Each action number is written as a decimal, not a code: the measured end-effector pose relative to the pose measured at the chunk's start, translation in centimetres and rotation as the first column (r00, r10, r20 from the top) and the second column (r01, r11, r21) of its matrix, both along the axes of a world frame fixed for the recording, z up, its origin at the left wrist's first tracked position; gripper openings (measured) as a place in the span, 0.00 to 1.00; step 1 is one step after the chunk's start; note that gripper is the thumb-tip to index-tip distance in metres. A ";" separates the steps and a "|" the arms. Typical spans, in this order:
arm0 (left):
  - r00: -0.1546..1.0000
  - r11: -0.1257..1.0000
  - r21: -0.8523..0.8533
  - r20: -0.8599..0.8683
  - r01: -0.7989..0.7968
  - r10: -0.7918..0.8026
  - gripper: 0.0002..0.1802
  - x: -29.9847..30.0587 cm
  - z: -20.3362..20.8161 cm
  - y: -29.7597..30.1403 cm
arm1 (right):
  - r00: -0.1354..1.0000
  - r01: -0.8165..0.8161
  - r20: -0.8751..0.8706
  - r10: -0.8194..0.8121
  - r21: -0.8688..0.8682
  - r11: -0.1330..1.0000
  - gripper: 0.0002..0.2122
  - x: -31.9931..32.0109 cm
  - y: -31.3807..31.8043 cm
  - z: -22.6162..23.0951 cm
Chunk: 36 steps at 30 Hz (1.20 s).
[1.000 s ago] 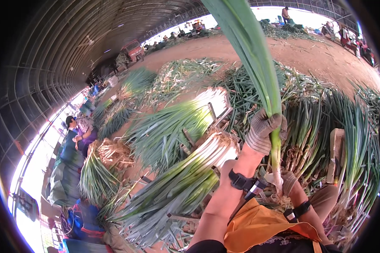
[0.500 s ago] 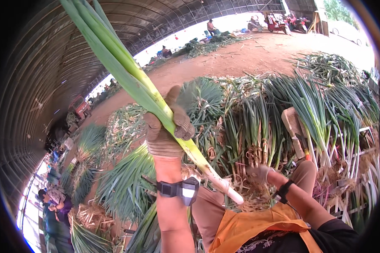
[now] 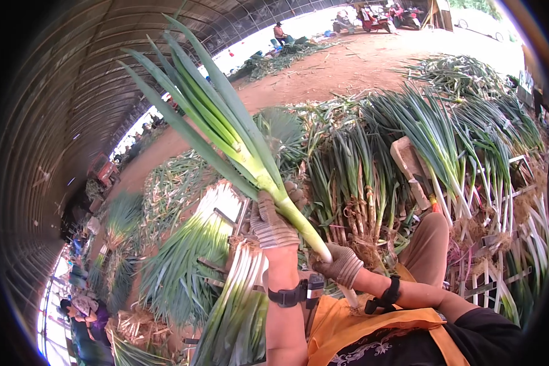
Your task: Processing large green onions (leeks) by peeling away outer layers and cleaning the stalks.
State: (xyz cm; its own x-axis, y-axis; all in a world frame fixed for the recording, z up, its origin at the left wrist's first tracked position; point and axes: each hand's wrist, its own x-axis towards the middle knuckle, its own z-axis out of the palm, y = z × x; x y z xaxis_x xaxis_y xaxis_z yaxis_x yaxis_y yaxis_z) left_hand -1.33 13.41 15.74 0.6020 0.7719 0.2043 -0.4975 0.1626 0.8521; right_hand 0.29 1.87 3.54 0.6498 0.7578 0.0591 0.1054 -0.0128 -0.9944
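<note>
I hold one long green onion (image 3: 226, 131) up in front of me, its green leaves fanning toward the upper left and its white stalk pointing down right. My left hand (image 3: 273, 222), in a knitted glove, is closed around the stalk where green turns to white. My right hand (image 3: 341, 265), also gloved, grips the white root end just below. Both wrists wear dark straps. An orange apron (image 3: 341, 326) covers my lap.
Bundles of green onions (image 3: 372, 183) stand and lie all around, some stacked on wooden racks (image 3: 232, 216). A trimmed pile (image 3: 238, 305) lies at my left knee. Beyond is a dirt floor (image 3: 348, 70), with seated people far off and at lower left (image 3: 82, 308) under an arched roof.
The green onion has tilted from upright to leaning up and left. My right hand has come up from the root pile and closed on its white end.
</note>
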 end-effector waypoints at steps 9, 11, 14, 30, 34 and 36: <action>0.890 0.888 -0.077 -0.006 0.453 -0.455 0.18 -0.6 -9.7 3.2 | 0.971 -0.175 -0.151 0.186 0.083 0.981 0.12 1.5 -3.2 1.0; 0.889 0.914 0.218 -0.392 0.341 -0.238 0.20 -4.0 -9.9 -0.3 | 0.961 -0.227 -0.161 0.227 0.018 0.974 0.11 2.1 -4.4 3.6; 0.683 0.671 0.645 -0.675 0.365 0.278 0.23 -6.1 -9.3 -3.1 | 0.971 -0.213 -0.114 0.210 -0.013 0.977 0.11 3.2 -4.5 3.0; 0.808 0.380 0.901 -0.379 0.210 0.450 0.05 -7.0 -4.0 -1.5 | 0.953 0.012 0.302 0.015 -0.086 0.996 0.10 0.9 -3.4 -0.1; 0.834 0.374 0.747 -0.519 0.550 -0.191 0.09 -6.7 -5.8 -7.8 | 0.985 -0.160 0.087 0.147 0.175 0.971 0.08 1.1 -2.9 -1.0; 0.799 0.444 0.670 -0.431 0.595 -0.420 0.10 -7.1 -6.6 -8.7 | 0.910 -0.258 -0.229 0.345 0.338 0.905 0.07 1.4 -2.2 -1.1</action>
State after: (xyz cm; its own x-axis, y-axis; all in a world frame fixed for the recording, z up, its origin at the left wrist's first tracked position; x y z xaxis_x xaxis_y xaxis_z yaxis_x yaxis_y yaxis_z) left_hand -8.46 4.67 9.15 0.9218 -0.0721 0.3810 -0.3772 -0.3938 0.8382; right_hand 1.72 -0.36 2.49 0.4151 0.8953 0.1615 -0.2232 0.2723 -0.9360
